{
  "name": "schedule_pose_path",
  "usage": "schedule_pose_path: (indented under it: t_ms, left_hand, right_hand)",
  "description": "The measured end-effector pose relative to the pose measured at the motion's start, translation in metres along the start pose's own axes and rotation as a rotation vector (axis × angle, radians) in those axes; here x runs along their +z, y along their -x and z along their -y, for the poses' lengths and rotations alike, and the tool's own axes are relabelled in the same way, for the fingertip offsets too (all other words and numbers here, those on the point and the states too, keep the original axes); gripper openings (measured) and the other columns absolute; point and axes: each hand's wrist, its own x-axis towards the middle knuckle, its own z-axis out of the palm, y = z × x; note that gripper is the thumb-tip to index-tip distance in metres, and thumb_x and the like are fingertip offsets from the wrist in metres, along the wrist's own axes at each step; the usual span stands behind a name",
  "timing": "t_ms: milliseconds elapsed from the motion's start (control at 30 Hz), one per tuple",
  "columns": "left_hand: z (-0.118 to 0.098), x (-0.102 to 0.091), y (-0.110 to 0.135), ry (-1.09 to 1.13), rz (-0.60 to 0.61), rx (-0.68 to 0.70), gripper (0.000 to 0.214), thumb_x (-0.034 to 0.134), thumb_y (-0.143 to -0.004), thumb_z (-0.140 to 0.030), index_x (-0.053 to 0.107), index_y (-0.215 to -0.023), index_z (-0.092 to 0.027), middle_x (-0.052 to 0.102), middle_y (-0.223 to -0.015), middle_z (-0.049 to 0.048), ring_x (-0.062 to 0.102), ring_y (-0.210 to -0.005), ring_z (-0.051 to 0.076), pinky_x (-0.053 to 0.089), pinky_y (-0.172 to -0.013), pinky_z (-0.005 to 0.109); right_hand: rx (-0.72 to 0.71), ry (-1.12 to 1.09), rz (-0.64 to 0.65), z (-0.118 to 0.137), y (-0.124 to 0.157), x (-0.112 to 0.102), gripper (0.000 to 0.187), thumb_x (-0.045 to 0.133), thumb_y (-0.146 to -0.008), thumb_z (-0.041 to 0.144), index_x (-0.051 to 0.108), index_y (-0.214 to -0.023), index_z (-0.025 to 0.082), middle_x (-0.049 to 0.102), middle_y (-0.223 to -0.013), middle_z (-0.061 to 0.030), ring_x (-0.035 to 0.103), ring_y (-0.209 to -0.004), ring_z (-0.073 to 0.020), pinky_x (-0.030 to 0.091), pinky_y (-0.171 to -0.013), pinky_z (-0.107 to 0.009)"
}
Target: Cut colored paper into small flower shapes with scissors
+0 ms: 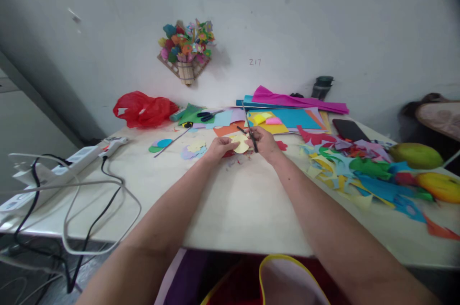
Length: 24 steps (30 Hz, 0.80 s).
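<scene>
So the left hand (220, 148) is pinching a pale yellow, rounded paper piece (241, 146), and that grip is definitely closing on it. The right hand (265, 142) is grasping a pair of black-handled scissors (254, 143), fingers curling round the handles. The paper piece is sitting between both hands, over the middle of the off-white table (247, 219); can't tell if the blades are touching it. A small red paper cutout (281, 145) is lying just beyond the right hand, while pastel scalloped paper cutouts (196, 148) are lying beside the left one. A messy heap of multicoloured paper scraps (373, 187) is covering the right side, and a crumpled red plastic bag (145, 109) is resting back left.
</scene>
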Motion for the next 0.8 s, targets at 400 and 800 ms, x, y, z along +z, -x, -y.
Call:
schedule_pose_path:
  t_ms: [400,800]
  left_hand:
    - [0.005,-0.004,-0.003,-0.058,0.003,-0.013,0.051,0.084,-0.052,-0.048,0.045,-0.048,-0.016,0.045,-0.049,-0.0032,0.038,-0.046,0.006,0.028,-0.048,0.023]
    - [0.007,-0.006,-0.007,-0.124,-0.068,-0.029,0.052,0.084,-0.048,-0.054,0.048,-0.052,-0.016,0.047,-0.049,-0.0025,0.040,-0.047,0.007,0.028,-0.048,0.023]
  right_hand:
    - [-0.037,0.101,-0.105,-0.014,-0.010,-0.005,0.045,0.078,-0.046,0.030,0.062,-0.087,0.020,0.064,-0.064,0.0027,0.060,-0.061,-0.0156,0.049,-0.058,-0.028]
    - [0.114,1.189,-0.290,-0.003,-0.007,-0.022,0.041,0.069,-0.074,0.036,0.068,-0.113,0.022,0.073,-0.103,-0.0106,0.065,-0.103,-0.0290,0.049,-0.077,-0.035]
